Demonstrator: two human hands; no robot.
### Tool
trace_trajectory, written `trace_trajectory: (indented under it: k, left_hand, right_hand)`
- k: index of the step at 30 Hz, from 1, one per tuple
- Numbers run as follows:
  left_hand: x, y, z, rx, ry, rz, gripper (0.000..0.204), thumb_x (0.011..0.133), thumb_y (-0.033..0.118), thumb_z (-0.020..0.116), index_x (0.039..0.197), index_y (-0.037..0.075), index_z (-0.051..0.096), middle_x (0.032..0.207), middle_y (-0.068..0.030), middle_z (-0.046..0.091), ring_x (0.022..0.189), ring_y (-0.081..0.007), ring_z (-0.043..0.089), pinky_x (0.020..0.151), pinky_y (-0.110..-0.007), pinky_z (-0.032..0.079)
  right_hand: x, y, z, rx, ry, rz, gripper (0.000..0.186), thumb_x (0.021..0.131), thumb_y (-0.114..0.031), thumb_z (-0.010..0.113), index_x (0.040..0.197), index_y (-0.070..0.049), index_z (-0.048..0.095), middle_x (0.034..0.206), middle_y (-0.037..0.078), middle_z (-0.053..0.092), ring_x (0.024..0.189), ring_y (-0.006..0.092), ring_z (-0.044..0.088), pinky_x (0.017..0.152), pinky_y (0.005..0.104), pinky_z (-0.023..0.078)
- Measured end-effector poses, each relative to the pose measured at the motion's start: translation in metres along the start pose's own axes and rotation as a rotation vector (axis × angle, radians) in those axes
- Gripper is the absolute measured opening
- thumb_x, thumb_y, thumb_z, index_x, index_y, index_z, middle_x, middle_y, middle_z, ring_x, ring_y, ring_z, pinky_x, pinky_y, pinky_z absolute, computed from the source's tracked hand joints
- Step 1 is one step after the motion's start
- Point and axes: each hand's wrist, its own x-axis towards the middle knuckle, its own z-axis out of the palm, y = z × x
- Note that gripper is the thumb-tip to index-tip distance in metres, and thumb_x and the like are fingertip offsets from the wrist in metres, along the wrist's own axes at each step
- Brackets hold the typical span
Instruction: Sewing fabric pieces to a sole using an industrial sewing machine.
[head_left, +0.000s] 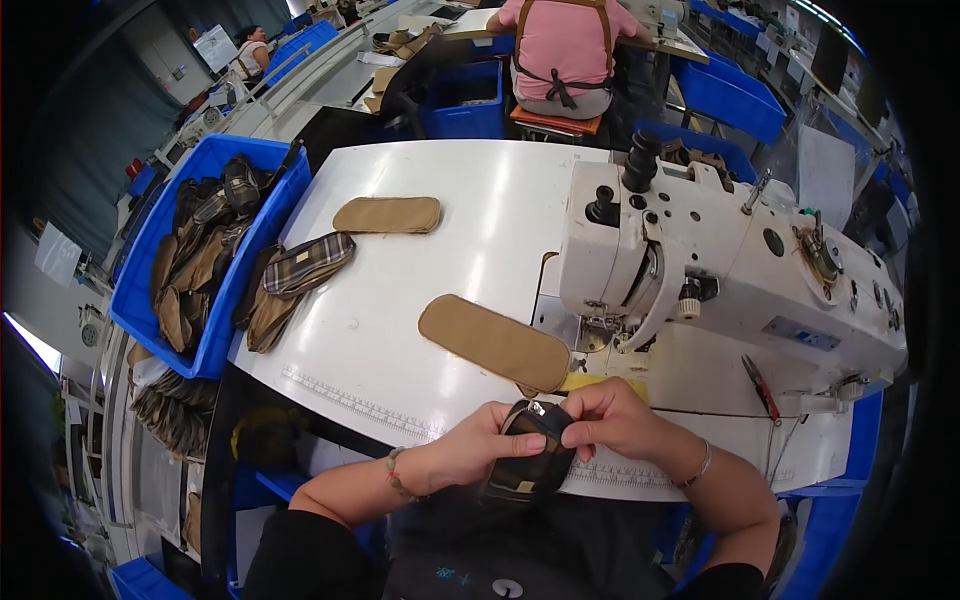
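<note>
Close to the table's front edge I hold a dark plaid zippered pouch (pixel 527 462) with both hands. My left hand (pixel 492 440) is closed on its left side, thumb across the front. My right hand (pixel 612 422) pinches its upper right edge beside the zipper. Just beyond lies an oval tan fabric panel (pixel 495 342), reaching toward the needle area of the white sewing machine (pixel 690 250). Another tan panel (pixel 387 215) rests farther back. Left of it, a plaid pouch (pixel 308 264) lies on brown fabric pieces (pixel 270 318).
A blue bin (pixel 213 366) full of brown and plaid pieces stands at the table's left. Red-handled snips (pixel 762 390) lie right of the needle area. A ruler strip (pixel 350 404) runs along the front edge. A person in pink (pixel 563 50) sits beyond the table.
</note>
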Motion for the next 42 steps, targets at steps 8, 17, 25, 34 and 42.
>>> trace_trajectory:
  k: [8, 17, 25, 34, 42]
  left_hand:
    - [-0.002, -0.009, -0.011, 0.119, -0.174, 0.05, 0.025, 0.088, 0.01, 0.075, 0.111, 0.0, 0.07, 0.102, -0.004, 0.073, 0.091, -0.0097, 0.066, 0.083, -0.027, 0.054]
    - [-0.029, -0.013, 0.01, -0.022, 0.097, 0.186, 0.024, 0.101, 0.03, 0.06, 0.105, 0.006, 0.059, 0.095, 0.0027, 0.06, 0.089, -0.0053, 0.054, 0.08, -0.023, 0.044]
    - [-0.049, -0.03, 0.022, 0.043, 0.281, 0.276, 0.018, 0.1, 0.023, 0.061, 0.106, 0.007, 0.056, 0.096, 0.0032, 0.059, 0.089, -0.0041, 0.053, 0.079, -0.021, 0.043]
    - [-0.058, 0.02, 0.035, 1.064, 0.581, 0.506, 0.017, 0.096, 0.016, 0.067, 0.102, 0.001, 0.062, 0.087, -0.0103, 0.068, 0.078, -0.0157, 0.068, 0.069, -0.029, 0.054]
    - [0.001, 0.114, 0.034, 1.592, 0.132, 0.364, 0.021, 0.092, 0.023, 0.07, 0.098, 0.003, 0.067, 0.081, -0.0108, 0.067, 0.07, -0.027, 0.064, 0.064, -0.033, 0.05]
  right_hand:
    - [-0.001, 0.0, -0.005, -0.116, -0.169, -0.052, 0.015, 0.092, -0.011, 0.072, 0.081, -0.002, 0.067, 0.071, 0.0, 0.063, 0.059, 0.0055, 0.059, 0.055, 0.0193, 0.044]
    - [-0.009, 0.0, 0.014, -0.087, -0.163, 0.127, 0.016, 0.094, -0.016, 0.07, 0.087, -0.002, 0.068, 0.07, -0.001, 0.064, 0.059, 0.0039, 0.06, 0.056, 0.0184, 0.047]
    - [-0.009, 0.001, 0.026, -0.235, -0.122, 0.111, 0.016, 0.093, -0.017, 0.072, 0.085, -0.003, 0.07, 0.066, -0.003, 0.063, 0.057, 0.0027, 0.058, 0.054, 0.0187, 0.043]
    - [-0.006, 0.017, 0.023, -0.921, 0.076, -0.463, 0.016, 0.085, -0.02, 0.077, 0.088, -0.006, 0.071, 0.08, 0.002, 0.068, 0.066, 0.0115, 0.063, 0.059, 0.027, 0.05]
    - [0.005, 0.021, 0.011, -1.741, 0.381, -0.654, 0.043, 0.083, -0.03, 0.074, 0.114, -0.001, 0.066, 0.125, 0.011, 0.064, 0.068, 0.0227, 0.065, 0.062, 0.032, 0.054]
